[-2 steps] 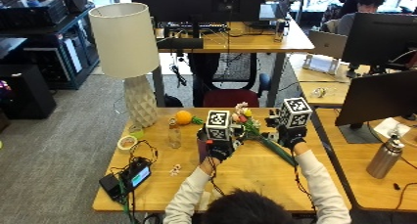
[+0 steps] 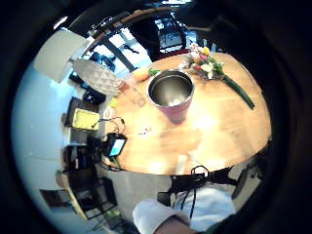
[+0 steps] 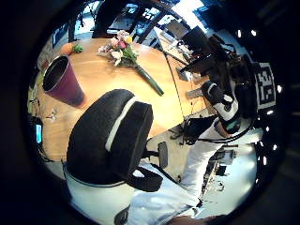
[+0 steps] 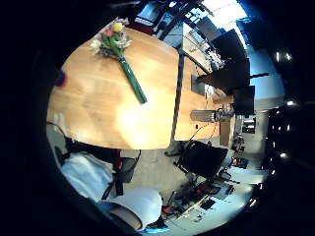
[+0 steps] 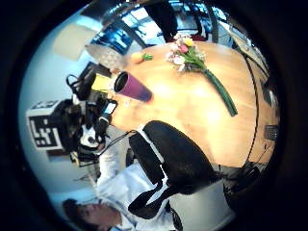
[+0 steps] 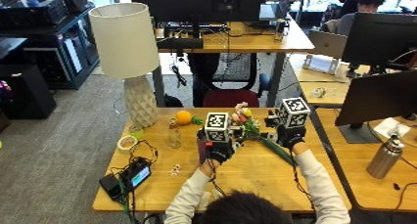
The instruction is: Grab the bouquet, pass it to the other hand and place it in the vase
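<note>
Bouquet [image 6: 253,127] looks light with fragile blooms, best gripped on its stiff green stems [image 4: 132,81]; neither hovering hand's fingers can be made out.

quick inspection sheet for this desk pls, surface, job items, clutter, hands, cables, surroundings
surface: wooden table, bare in front of the person.
job's things: bouquet lies flat on the table, stems toward the person; purple vase stands upright, no flowers in it.
clutter: orange, small bottle, tape roll, phone-like device, lamp.
grippers: left hand and right hand are above the table, neither holding the bouquet; fingers not readable.
cables: tangle beside the device at the table's left edge.
surroundings: office chair, monitors, metal flask on the neighbouring desk.
</note>
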Action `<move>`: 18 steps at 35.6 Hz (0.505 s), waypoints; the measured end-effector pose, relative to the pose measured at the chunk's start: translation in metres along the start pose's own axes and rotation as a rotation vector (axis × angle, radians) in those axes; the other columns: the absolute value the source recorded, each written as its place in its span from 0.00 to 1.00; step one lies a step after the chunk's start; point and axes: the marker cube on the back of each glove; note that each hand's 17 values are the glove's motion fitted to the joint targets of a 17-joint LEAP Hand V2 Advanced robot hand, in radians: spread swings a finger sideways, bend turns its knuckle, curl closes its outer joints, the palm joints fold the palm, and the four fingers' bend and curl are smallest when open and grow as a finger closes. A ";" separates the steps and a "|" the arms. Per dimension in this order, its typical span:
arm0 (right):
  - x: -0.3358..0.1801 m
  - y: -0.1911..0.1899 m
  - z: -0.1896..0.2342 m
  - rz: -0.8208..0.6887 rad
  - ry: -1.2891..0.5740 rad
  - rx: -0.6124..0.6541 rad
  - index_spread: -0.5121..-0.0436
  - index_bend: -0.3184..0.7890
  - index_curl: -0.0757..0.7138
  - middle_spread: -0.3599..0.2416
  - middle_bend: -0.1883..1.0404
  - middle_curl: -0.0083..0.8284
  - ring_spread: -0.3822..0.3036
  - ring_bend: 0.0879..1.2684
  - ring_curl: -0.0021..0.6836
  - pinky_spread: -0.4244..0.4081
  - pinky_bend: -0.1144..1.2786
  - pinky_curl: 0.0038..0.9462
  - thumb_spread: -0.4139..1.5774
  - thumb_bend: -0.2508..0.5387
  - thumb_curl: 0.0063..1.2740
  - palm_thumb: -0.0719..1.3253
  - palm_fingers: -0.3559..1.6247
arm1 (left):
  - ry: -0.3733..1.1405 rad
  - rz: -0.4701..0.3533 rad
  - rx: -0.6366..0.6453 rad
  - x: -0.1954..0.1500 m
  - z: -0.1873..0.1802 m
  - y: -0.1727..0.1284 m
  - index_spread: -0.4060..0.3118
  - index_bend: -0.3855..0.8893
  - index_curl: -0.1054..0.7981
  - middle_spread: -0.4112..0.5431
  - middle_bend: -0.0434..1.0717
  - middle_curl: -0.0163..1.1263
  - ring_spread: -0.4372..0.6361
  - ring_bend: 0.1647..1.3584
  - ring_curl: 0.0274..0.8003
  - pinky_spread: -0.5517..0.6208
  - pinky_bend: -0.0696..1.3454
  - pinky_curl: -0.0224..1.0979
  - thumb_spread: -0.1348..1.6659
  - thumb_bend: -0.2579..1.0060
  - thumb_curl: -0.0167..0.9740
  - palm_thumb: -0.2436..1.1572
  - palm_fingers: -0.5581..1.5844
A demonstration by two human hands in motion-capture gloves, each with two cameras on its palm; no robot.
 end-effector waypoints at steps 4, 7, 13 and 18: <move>-0.002 -0.001 0.000 -0.001 -0.001 -0.004 0.47 0.39 0.17 0.61 0.32 0.13 0.74 0.17 0.14 0.77 0.46 0.19 0.56 0.46 0.06 0.23 0.29 | -0.007 0.004 -0.027 -0.001 0.001 0.007 0.64 0.44 0.23 0.66 0.18 0.08 0.66 0.29 0.17 0.73 0.32 0.15 0.47 0.24 0.07 0.25 0.42; -0.003 -0.001 -0.001 0.001 -0.001 -0.011 0.40 0.39 0.19 0.61 0.33 0.16 0.77 0.18 0.17 0.80 0.47 0.22 0.61 0.44 0.07 0.23 0.28 | -0.013 0.004 -0.040 -0.004 0.002 0.007 0.64 0.44 0.26 0.68 0.18 0.10 0.70 0.31 0.19 0.77 0.33 0.17 0.54 0.23 0.09 0.25 0.41; -0.008 -0.001 -0.009 -0.001 0.004 0.001 0.32 0.40 0.23 0.62 0.33 0.21 0.80 0.20 0.21 0.84 0.48 0.25 0.68 0.40 0.10 0.24 0.27 | -0.001 -0.016 -0.025 -0.009 -0.007 0.006 0.65 0.44 0.32 0.72 0.18 0.12 0.74 0.33 0.22 0.80 0.33 0.20 0.62 0.22 0.12 0.26 0.40; -0.015 -0.002 -0.016 -0.010 0.005 0.000 0.29 0.41 0.25 0.62 0.34 0.25 0.82 0.21 0.23 0.85 0.49 0.27 0.71 0.36 0.12 0.25 0.27 | -0.007 -0.020 -0.022 -0.006 -0.019 0.001 0.66 0.44 0.35 0.72 0.18 0.14 0.76 0.34 0.24 0.82 0.33 0.22 0.66 0.21 0.14 0.27 0.39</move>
